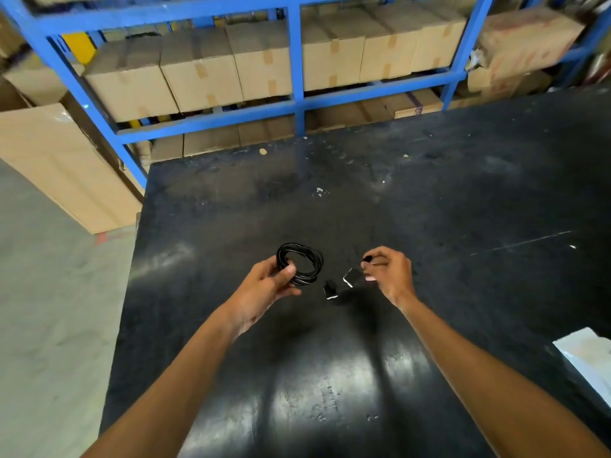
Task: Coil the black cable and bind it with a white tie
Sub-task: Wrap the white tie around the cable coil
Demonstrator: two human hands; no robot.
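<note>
- The thin black cable (300, 264) is wound into a small round coil of several turns, held above the scuffed black tabletop (330, 200), close in front of the person.
- The left hand (264, 285) grips the coil's near-left side, thumb over the strands, fingers curled beneath.
- The right hand (388, 272) pinches a small black end piece (366, 258) between thumb and fingertips; whether this is the cable's plug cannot be told.
- A small black rectangular connector with a pale edge (351, 278) hangs just beside the right hand; a second small black connector (330, 290) lies or hangs between the hands. Which it is cannot be told.
- No white tie is identifiable; binding is not yet done.
- Judgement: coiling appears nearly complete, with loose ends remaining. To do it well, the left thumb should pin all turns together while the right hand lays the ends along the coil, so no loop springs free.
- Containers: sealed brown cardboard boxes (205, 77) fill the blue steel rack (296, 61) behind; contents not visible.
- A white plastic bag (588, 355) lies at the table's right edge; contents cannot be told.
</note>
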